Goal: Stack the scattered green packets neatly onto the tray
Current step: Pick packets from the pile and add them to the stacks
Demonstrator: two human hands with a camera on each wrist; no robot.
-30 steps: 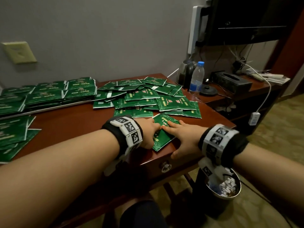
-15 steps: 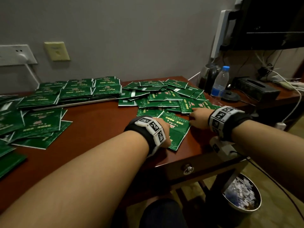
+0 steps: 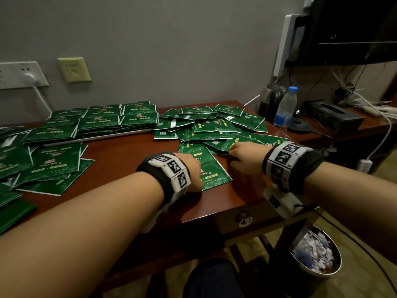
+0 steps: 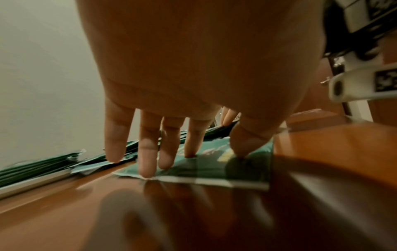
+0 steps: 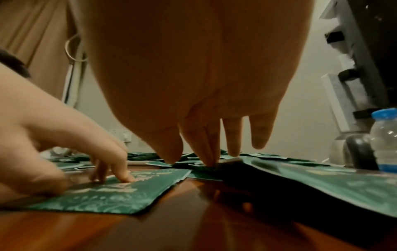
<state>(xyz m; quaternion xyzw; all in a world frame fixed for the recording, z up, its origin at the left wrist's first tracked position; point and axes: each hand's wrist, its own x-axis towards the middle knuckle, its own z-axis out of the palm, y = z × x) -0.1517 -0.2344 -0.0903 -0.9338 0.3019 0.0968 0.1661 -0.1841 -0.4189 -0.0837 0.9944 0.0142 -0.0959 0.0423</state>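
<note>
Stacks of green packets [image 3: 107, 121] lie on a flat tray [image 3: 96, 137] at the back left of the brown table; its pale rim [image 4: 32, 183] shows in the left wrist view. A scattered pile of packets [image 3: 214, 125] covers the back right. One packet [image 3: 214, 175] lies alone near the front edge. My left hand [image 3: 191, 168] presses it with straight fingertips [image 4: 148, 169]. My right hand [image 3: 242, 153] reaches the pile's near edge, fingertips [image 5: 209, 161] touching a packet corner there, thumb apart.
More loose packets [image 3: 49, 164] are spread at the left. A water bottle [image 3: 286, 108], a dark kettle [image 3: 270, 100] and a black tissue box [image 3: 335, 114] stand to the right. A waste bin [image 3: 315, 252] sits on the floor below the table's front edge.
My right hand has left the near packet and moved back to the pile's edge. My left hand has stayed on the near packet. The head view has turned left.
</note>
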